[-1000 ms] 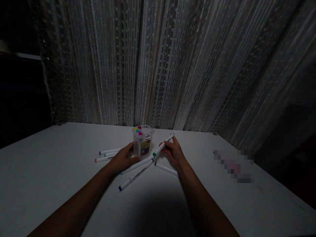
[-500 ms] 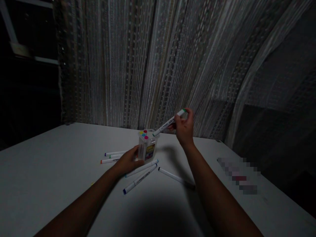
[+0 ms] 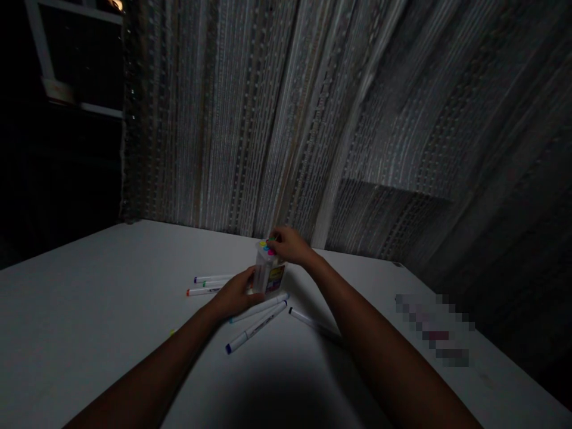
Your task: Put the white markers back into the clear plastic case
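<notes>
A clear plastic marker case (image 3: 263,271) stands upright on the white table, with several coloured marker ends showing at its top. My left hand (image 3: 239,293) is wrapped round the case's lower left side. Over the case's top, my right hand (image 3: 289,244) pinches a green-ended marker (image 3: 271,239), most of which is hidden by the fingers and the case. In front of the case lie a light-blue-ended marker (image 3: 263,306) and a dark-blue-ended marker (image 3: 257,328). A black-ended marker (image 3: 313,325) lies partly behind my right forearm.
Left of the case lie a purple-ended marker (image 3: 210,279), a green-ended one and an orange-ended marker (image 3: 203,291). A yellow tip (image 3: 173,332) peeks out by my left forearm. A patterned curtain (image 3: 223,119) hangs behind the table (image 3: 111,286). A pixelated patch covers something at right.
My right hand has moved left and down, bringing the green-ended marker from beside the case to its top. My left hand keeps its hold. The view has shifted slightly.
</notes>
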Demonstrator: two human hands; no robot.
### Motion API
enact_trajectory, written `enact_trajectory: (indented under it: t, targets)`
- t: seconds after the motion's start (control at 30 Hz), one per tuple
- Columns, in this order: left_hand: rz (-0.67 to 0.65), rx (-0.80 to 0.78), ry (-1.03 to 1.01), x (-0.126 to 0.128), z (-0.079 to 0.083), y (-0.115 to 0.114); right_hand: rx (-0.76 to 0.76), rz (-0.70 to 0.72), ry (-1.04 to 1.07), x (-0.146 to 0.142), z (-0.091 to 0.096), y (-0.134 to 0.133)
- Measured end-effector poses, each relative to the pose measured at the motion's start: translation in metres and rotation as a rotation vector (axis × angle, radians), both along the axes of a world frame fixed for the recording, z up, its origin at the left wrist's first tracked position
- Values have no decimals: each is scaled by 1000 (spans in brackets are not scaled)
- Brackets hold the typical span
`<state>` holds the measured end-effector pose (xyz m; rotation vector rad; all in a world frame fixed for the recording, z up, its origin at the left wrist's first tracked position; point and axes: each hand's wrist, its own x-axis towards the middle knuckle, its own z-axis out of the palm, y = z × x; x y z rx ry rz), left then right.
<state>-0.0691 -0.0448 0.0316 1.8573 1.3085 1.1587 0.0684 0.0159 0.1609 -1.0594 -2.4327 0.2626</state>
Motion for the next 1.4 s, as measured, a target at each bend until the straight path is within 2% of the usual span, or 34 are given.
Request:
enact_trajectory:
  t: [0.13, 0.3, 0.4, 0.5, 0.6, 0.67, 0.73, 0.8, 0.9, 1.0, 1.17, 1.4]
  targets:
    - [-2, -8, -1, 1, 2, -2, 18, -14, -13, 1, -1, 0]
    - [3, 9, 8, -1, -2, 1, 88, -17, -102, 1, -4, -3]
    - [-21, 15, -15, -1, -3, 2, 98, -6, -88, 2, -6, -3]
    - [-22, 6, -35, -1, -2, 1, 78, 15, 104, 8, -7, -3]
    - [-18, 2, -30, 0, 1, -1, 77, 3, 477, 22, -9, -4]
    - [-9, 2, -13, 0, 3, -3, 79, -39, 703, 35, -18, -4]
    - [0, -1, 11, 0, 4, -3, 53, -100, 786, 49, -36, -5]
    - [15, -4, 28, 0, 4, -3, 11, -173, 697, 61, -62, -6]
    - [27, -13, 27, 1, 1, -2, -57, -277, 438, 74, -101, -6]
    - [18, -27, 31, 2, 0, 0, -76, -308, 244, 82, -123, -6]
    - [-10, -46, 15, 3, -2, 2, -62, -296, 145, 88, -124, -6]
    - [-8, -58, 22, 3, -6, 4, -62, -311, 144, 86, -125, -9]
